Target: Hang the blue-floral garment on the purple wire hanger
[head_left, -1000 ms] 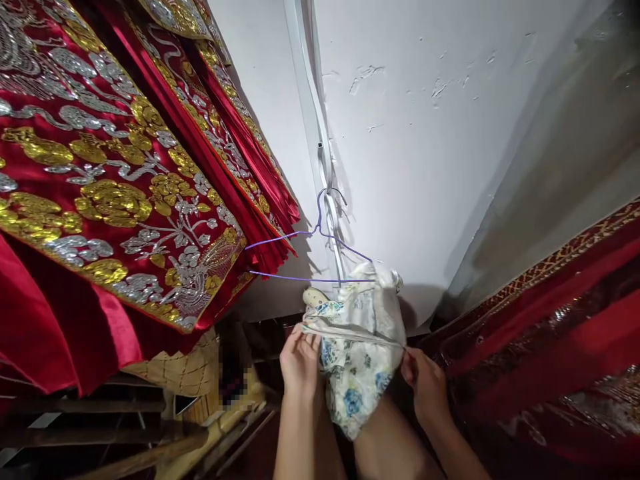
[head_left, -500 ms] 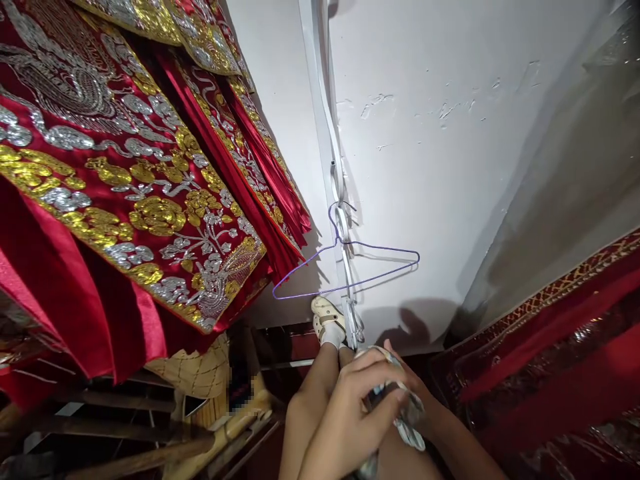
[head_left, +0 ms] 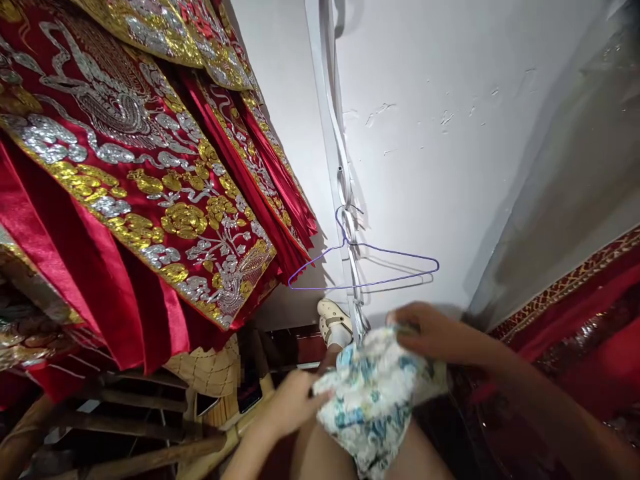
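Observation:
A crumpled white cloth point(head_left: 375, 400) with a blue and green floral print is spread between my two hands above my lap. At its left edge my left hand point(head_left: 295, 400) pinches the fabric between thumb and fingers. My right hand point(head_left: 417, 330) grips the upper right part of it, though blur softens the fingers. The cloth's exact kind cannot be made out. Beyond the cloth, a purple wire hanger point(head_left: 385, 250) hangs with nothing on it from a white strap point(head_left: 345, 187) along the wall.
Red garments point(head_left: 185, 220) with gold and silver embroidery hang at the left. Below them stand a bamboo frame point(head_left: 210, 447) and a woven hat-like item point(head_left: 207, 373). More red fabric point(head_left: 575, 347) hangs at the right. A cream clog point(head_left: 333, 317) is on my foot.
My hands have moved apart, left hand leftward and right hand up and right. The bunched cloth has opened out between them. The view has shifted slightly.

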The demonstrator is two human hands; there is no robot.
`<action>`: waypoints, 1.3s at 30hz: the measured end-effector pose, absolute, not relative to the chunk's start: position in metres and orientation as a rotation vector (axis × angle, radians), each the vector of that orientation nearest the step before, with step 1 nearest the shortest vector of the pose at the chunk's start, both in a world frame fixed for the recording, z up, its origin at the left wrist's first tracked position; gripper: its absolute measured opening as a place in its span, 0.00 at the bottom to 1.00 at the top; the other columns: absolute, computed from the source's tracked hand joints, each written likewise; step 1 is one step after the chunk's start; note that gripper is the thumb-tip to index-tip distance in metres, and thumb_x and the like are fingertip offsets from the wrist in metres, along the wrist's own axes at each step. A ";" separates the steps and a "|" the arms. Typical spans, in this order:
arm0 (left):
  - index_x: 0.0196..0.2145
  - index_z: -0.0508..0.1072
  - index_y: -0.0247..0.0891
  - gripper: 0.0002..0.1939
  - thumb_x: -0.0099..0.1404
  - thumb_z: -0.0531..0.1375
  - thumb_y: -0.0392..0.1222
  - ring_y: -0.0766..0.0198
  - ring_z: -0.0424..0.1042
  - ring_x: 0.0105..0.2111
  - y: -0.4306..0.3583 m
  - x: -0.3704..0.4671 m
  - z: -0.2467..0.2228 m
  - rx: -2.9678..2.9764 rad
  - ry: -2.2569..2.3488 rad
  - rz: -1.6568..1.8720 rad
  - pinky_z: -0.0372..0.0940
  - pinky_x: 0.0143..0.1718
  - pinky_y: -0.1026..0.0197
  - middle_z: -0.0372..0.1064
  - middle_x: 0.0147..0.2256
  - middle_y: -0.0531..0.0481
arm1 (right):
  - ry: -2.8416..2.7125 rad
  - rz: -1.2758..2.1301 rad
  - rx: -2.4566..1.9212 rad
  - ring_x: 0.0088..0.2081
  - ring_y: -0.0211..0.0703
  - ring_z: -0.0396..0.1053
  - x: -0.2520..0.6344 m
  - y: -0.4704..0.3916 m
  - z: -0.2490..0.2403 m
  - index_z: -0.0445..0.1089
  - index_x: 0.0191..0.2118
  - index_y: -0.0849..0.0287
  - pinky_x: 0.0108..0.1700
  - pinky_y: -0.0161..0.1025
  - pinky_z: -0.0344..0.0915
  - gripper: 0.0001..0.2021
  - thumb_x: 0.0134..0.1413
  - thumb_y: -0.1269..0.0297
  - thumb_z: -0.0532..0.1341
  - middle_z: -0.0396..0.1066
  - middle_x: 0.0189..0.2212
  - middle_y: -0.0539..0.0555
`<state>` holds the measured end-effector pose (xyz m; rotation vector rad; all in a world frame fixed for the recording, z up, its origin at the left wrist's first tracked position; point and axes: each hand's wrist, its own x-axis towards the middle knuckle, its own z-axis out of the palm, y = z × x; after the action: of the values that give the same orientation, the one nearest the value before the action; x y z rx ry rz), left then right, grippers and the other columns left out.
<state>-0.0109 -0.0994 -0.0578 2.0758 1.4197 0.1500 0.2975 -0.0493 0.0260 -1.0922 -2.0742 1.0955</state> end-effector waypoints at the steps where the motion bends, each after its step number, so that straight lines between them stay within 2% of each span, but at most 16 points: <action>1: 0.30 0.77 0.38 0.23 0.69 0.53 0.56 0.54 0.72 0.32 -0.093 -0.023 -0.053 2.105 1.537 0.124 0.61 0.35 0.59 0.75 0.28 0.46 | -2.002 0.944 -1.138 0.31 0.46 0.71 0.298 -0.037 0.022 0.76 0.30 0.57 0.32 0.37 0.63 0.08 0.48 0.70 0.58 0.76 0.28 0.53; 4: 0.35 0.79 0.39 0.17 0.69 0.53 0.49 0.46 0.73 0.40 -0.079 -0.054 -0.032 2.187 1.833 0.107 0.62 0.43 0.52 0.77 0.34 0.40 | -1.754 0.693 -1.232 0.46 0.54 0.72 0.287 0.001 0.000 0.76 0.48 0.52 0.45 0.43 0.66 0.17 0.52 0.63 0.59 0.77 0.46 0.56; 5: 0.38 0.80 0.40 0.16 0.68 0.53 0.47 0.44 0.73 0.45 -0.077 -0.062 -0.026 2.202 1.901 0.127 0.62 0.47 0.49 0.77 0.38 0.38 | -1.707 0.671 -1.247 0.50 0.55 0.70 0.282 0.012 -0.009 0.74 0.51 0.52 0.48 0.45 0.65 0.20 0.52 0.62 0.60 0.75 0.50 0.57; 6: 0.42 0.80 0.40 0.16 0.68 0.54 0.47 0.42 0.71 0.50 -0.076 -0.068 -0.021 2.210 1.953 0.155 0.61 0.50 0.46 0.77 0.43 0.36 | -1.692 0.672 -1.252 0.50 0.55 0.70 0.277 0.021 -0.018 0.74 0.50 0.53 0.49 0.45 0.64 0.19 0.52 0.61 0.60 0.75 0.50 0.57; 8: 0.52 0.76 0.40 0.20 0.67 0.56 0.47 0.41 0.65 0.58 -0.077 -0.074 -0.016 2.222 2.002 0.205 0.59 0.54 0.41 0.73 0.52 0.34 | -1.707 0.717 -1.245 0.42 0.52 0.71 0.270 0.032 -0.032 0.75 0.39 0.56 0.44 0.43 0.63 0.12 0.54 0.59 0.58 0.77 0.39 0.56; 11: 0.57 0.72 0.41 0.23 0.66 0.57 0.47 0.39 0.59 0.62 -0.075 -0.073 -0.018 2.238 2.022 0.222 0.58 0.56 0.38 0.66 0.61 0.35 | -1.693 0.765 -1.266 0.27 0.43 0.62 0.272 0.032 -0.043 0.66 0.24 0.56 0.31 0.38 0.57 0.11 0.54 0.58 0.56 0.65 0.21 0.48; 14: 0.50 0.75 0.43 0.16 0.68 0.55 0.47 0.38 0.57 0.64 -0.065 -0.064 -0.021 2.236 2.037 0.308 0.57 0.57 0.34 0.58 0.66 0.41 | -1.649 0.821 -1.290 0.24 0.39 0.55 0.285 0.021 -0.041 0.58 0.21 0.55 0.27 0.36 0.51 0.12 0.52 0.59 0.57 0.55 0.18 0.46; 17: 0.41 0.75 0.41 0.16 0.70 0.52 0.51 0.37 0.52 0.67 -0.051 -0.051 -0.016 2.205 1.947 0.577 0.52 0.59 0.31 0.52 0.69 0.41 | -1.632 0.899 -1.282 0.23 0.37 0.50 0.294 0.013 -0.036 0.54 0.20 0.55 0.24 0.36 0.48 0.14 0.50 0.60 0.58 0.50 0.18 0.45; 19: 0.33 0.73 0.40 0.18 0.70 0.51 0.52 0.40 0.50 0.68 -0.042 -0.040 -0.007 2.179 1.827 0.848 0.50 0.63 0.33 0.55 0.67 0.39 | -1.639 0.933 -1.244 0.23 0.37 0.50 0.294 0.009 -0.033 0.54 0.20 0.55 0.24 0.36 0.48 0.15 0.51 0.59 0.58 0.49 0.18 0.45; 21: 0.25 0.69 0.40 0.21 0.71 0.50 0.53 0.44 0.53 0.67 -0.036 -0.028 0.004 2.158 1.712 1.083 0.49 0.65 0.39 0.62 0.64 0.38 | -1.662 0.945 -1.189 0.24 0.38 0.51 0.289 0.005 -0.033 0.54 0.20 0.55 0.26 0.36 0.49 0.15 0.52 0.59 0.59 0.51 0.19 0.46; 23: 0.23 0.67 0.41 0.22 0.71 0.52 0.53 0.47 0.56 0.66 -0.031 -0.016 0.016 2.143 1.635 1.213 0.49 0.66 0.43 0.66 0.62 0.39 | -1.678 0.950 -1.146 0.25 0.38 0.51 0.283 0.002 -0.035 0.54 0.21 0.55 0.27 0.36 0.50 0.15 0.53 0.59 0.58 0.51 0.20 0.46; 25: 0.24 0.69 0.40 0.19 0.69 0.55 0.53 0.48 0.61 0.63 -0.028 -0.003 0.025 2.116 1.583 1.283 0.52 0.65 0.45 0.69 0.58 0.40 | -1.663 0.960 -1.130 0.25 0.37 0.50 0.277 -0.002 -0.039 0.54 0.22 0.55 0.26 0.36 0.48 0.15 0.54 0.59 0.58 0.50 0.20 0.45; 28: 0.37 0.75 0.41 0.11 0.66 0.59 0.51 0.50 0.67 0.55 -0.023 0.019 0.031 2.057 1.502 1.331 0.58 0.59 0.47 0.73 0.51 0.42 | -1.611 0.960 -1.138 0.25 0.37 0.50 0.269 -0.006 -0.044 0.53 0.22 0.55 0.26 0.35 0.47 0.14 0.54 0.60 0.57 0.49 0.20 0.45; 31: 0.48 0.74 0.45 0.15 0.65 0.61 0.48 0.50 0.65 0.54 -0.018 0.033 0.032 2.117 1.567 1.336 0.57 0.57 0.48 0.73 0.50 0.45 | -1.588 0.958 -1.136 0.25 0.37 0.50 0.263 -0.008 -0.046 0.53 0.22 0.55 0.27 0.35 0.47 0.13 0.53 0.62 0.56 0.50 0.20 0.45; 34: 0.47 0.74 0.44 0.13 0.66 0.59 0.46 0.51 0.67 0.52 -0.011 0.030 0.034 2.145 1.578 1.341 0.58 0.55 0.50 0.73 0.48 0.46 | -1.600 0.965 -1.122 0.25 0.37 0.52 0.263 -0.009 -0.047 0.54 0.22 0.55 0.28 0.35 0.48 0.12 0.53 0.62 0.56 0.51 0.20 0.45; 39: 0.34 0.69 0.39 0.07 0.67 0.57 0.44 0.60 0.73 0.35 -0.005 0.010 0.041 1.996 1.325 1.184 0.64 0.39 0.60 0.74 0.33 0.49 | -1.552 1.031 -1.092 0.24 0.38 0.52 0.275 -0.012 -0.041 0.56 0.23 0.55 0.27 0.36 0.49 0.14 0.57 0.58 0.55 0.53 0.19 0.45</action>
<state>0.0102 -0.0050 0.0407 1.9958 1.3254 1.1838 0.2746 -0.0124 -0.0414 -1.0923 -1.5517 1.0309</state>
